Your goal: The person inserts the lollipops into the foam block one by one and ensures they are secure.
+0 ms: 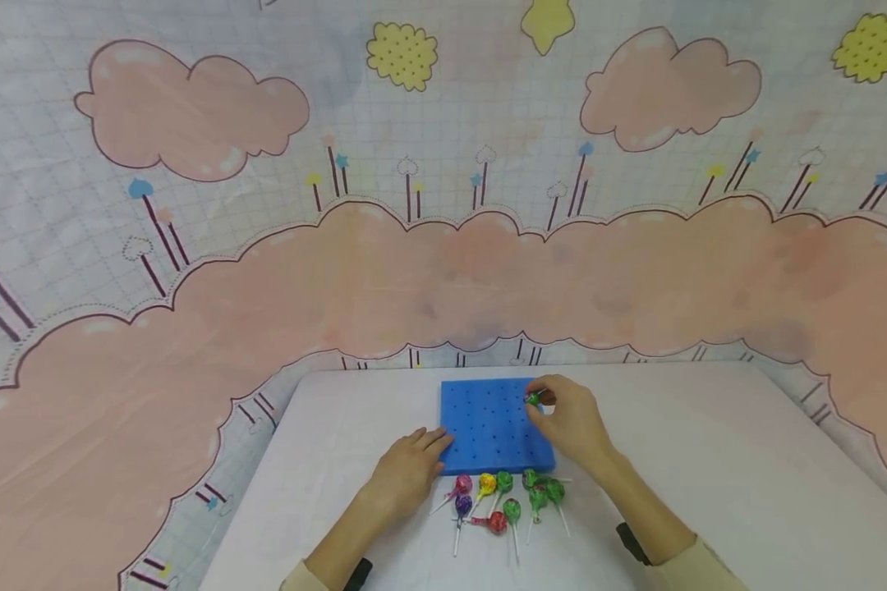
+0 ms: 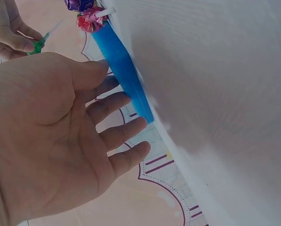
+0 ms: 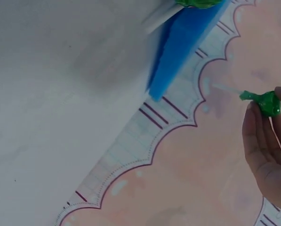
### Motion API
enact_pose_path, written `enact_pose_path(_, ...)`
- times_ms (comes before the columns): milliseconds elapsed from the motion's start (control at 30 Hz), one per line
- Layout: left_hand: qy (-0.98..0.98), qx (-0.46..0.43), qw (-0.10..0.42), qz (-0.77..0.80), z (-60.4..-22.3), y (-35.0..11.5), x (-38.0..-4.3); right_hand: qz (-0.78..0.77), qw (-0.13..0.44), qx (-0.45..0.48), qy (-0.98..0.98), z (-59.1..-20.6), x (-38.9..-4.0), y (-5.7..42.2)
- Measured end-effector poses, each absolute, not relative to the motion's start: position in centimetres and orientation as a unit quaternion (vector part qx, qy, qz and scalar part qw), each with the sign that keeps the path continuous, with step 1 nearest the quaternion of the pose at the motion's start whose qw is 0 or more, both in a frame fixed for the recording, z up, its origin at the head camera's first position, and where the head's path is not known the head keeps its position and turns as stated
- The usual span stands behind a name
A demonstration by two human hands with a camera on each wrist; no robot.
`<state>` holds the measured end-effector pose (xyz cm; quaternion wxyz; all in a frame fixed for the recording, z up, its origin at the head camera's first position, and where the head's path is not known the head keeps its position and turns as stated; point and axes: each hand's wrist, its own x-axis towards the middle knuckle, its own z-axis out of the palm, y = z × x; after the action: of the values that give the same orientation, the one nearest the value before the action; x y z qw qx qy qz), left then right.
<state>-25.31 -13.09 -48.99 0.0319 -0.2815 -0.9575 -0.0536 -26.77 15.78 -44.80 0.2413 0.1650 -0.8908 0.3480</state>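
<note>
A blue foam board (image 1: 484,427) with rows of small holes lies on the white table. My right hand (image 1: 575,419) pinches a green-wrapped lollipop (image 3: 270,103) by its head, over the board's far right corner; in the right wrist view its white stick points away from the fingers. At the board's left edge my left hand (image 1: 406,468) rests with fingers extended, fingertips at the edge. The left wrist view shows that palm and its straight fingers (image 2: 114,136) beside the blue side of the board.
In front of the board lie several lollipops: a pink one (image 1: 463,484), a yellow one (image 1: 487,483), a purple one (image 1: 463,506), a red one (image 1: 497,523) and several green ones, such as one nearest me (image 1: 512,511). Behind the white table (image 1: 710,460) hangs a cloud-patterned cloth (image 1: 443,279).
</note>
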Motion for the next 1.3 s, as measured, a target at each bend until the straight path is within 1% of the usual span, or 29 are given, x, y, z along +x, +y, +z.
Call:
enact_pose_path(367,-0.96,-0.274,0.029,-0.048,-49.1,-13.1,-25.3,0.363,0.24,0.147,-0.888,-45.9,-29.7,15.8)
enact_pose_path(733,-0.96,-0.274,0.035,-0.051,-48.9,-13.0,-25.1,0.392,0.234,0.128,-0.88,-46.9,-31.6,15.5)
enact_pose_path(1300,-0.959,-0.276,0.037,-0.044,-49.1,-13.0,-25.3,0.418,0.224,0.113,-0.873,-47.5,-33.0,15.4)
